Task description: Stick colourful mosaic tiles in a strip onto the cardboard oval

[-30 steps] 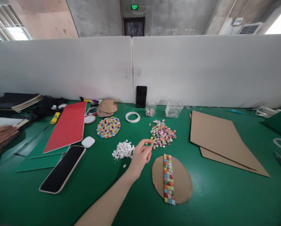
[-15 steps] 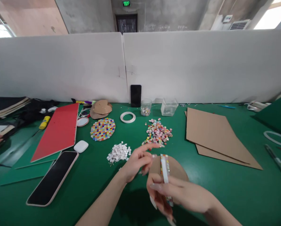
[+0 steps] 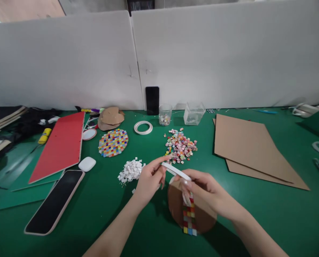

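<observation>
head: white band (image 3: 177,171) in right hand (image 3: 206,187)

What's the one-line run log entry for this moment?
left hand: at end of white band, grip unclear | right hand: holding white band | by right hand: cardboard disc bearing multicolored tile strip | beyond: colored tile pile

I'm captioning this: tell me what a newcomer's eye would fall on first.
The red board, at the left of the green table, probably jumps out first. Next, at lower centre, come the left hand and right hand, with a white band between them near a cardboard disc. Beyond them lies the colourful tile heap.
</observation>
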The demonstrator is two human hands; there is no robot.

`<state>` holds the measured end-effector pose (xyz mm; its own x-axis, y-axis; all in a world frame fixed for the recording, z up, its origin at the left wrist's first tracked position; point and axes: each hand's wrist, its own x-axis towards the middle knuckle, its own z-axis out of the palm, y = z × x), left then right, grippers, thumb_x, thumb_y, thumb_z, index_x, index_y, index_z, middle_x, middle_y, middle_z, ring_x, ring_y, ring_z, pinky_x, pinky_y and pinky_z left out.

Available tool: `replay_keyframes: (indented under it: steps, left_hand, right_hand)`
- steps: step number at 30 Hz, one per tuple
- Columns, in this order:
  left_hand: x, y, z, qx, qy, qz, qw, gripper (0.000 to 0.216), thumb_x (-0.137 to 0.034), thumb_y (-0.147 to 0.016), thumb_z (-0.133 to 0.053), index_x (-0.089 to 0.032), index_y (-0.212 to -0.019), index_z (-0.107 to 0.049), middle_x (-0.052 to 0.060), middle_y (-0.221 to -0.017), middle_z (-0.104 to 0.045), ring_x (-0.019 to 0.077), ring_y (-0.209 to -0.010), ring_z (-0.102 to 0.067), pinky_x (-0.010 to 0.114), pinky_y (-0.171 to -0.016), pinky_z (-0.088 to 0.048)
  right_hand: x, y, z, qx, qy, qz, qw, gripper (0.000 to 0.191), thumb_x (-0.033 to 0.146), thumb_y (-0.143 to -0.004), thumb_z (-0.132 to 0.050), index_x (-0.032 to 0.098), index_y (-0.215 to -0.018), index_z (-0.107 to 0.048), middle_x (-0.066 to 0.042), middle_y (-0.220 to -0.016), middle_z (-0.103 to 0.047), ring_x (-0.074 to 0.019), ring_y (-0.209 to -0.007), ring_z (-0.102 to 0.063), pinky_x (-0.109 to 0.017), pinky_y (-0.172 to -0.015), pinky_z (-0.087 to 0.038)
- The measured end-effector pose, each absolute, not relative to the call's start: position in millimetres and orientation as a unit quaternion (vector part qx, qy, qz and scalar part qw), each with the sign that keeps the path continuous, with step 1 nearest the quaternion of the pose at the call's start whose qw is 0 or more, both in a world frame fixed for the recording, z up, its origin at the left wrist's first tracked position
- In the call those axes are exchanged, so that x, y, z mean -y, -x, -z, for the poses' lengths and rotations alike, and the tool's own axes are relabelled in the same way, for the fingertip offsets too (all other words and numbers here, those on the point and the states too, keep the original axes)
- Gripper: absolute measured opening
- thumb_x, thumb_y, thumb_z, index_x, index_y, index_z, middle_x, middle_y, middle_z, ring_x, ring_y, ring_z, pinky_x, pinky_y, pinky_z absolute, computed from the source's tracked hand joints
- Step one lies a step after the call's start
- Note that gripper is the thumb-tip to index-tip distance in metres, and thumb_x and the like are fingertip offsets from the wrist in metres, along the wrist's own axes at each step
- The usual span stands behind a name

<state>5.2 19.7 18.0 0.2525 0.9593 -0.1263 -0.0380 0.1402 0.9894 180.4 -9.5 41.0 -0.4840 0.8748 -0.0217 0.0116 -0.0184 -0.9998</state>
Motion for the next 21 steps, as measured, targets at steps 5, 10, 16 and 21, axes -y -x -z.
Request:
replay_keyframes:
  steps: [5, 10, 16, 21]
  left_hand:
    - [-14.1, -5.8, -22.7, -0.453, -0.554, -0.428, 0.552, 0.041, -0.025, -0.086, -0.047, -0.019, -0.127, -0.05, -0.008, -0.047, -0.042, 0.0063, -0.039, -0.035, 0.017, -0.041, -0.033]
    - [-7.3, -4.5, -22.0, -0.41, -0.604, -0.406, 0.55, 0.038, -0.025, -0.09, -0.045, -0.024, -0.128, -0.05, -0.007, -0.049, -0.045, 0.0061, -0.043, -0.042, 0.017, -0.045, -0.036]
    - [-5.0, -0.2, -26.7, -0.383, -0.613, -0.411, 0.556, 0.031, -0.024, -0.09, -0.045, -0.024, -0.118, -0.057, -0.007, -0.048, -0.047, 0.0056, -0.04, -0.039, 0.017, -0.042, -0.036]
    - [-21.6, 5.4, -30.8, -0.467, -0.51, -0.486, 0.534, 0.015, -0.029, -0.087, -0.053, -0.019, -0.097, -0.058, -0.006, -0.051, -0.052, 0.0065, -0.044, -0.045, 0.016, -0.045, -0.038]
  right_hand:
    - [11.8, -182.0, -27.7, 0.668, 0.397, -0.529, 0.341, 0.027, 0.031, -0.094, -0.043, 0.02, -0.109, -0.061, 0.002, -0.061, -0.058, -0.0117, -0.057, -0.056, -0.024, -0.058, -0.043]
    - [9.5, -183.1, -20.9, 0.691, 0.428, -0.461, 0.356, 0.026, 0.031, -0.093, -0.044, 0.024, -0.109, -0.063, 0.0, -0.072, -0.065, -0.0136, -0.065, -0.059, -0.025, -0.063, -0.044]
    - [7.3, -182.4, -20.4, 0.667, 0.469, -0.45, 0.364, 0.026, 0.033, -0.092, -0.044, 0.02, -0.103, -0.063, -0.001, -0.071, -0.063, -0.013, -0.059, -0.057, -0.023, -0.056, -0.044]
    - [10.0, -181.4, -25.7, 0.666, 0.455, -0.484, 0.338, 0.028, 0.037, -0.091, -0.046, 0.018, -0.093, -0.066, 0.002, -0.053, -0.057, -0.0114, -0.046, -0.053, -0.021, -0.048, -0.042]
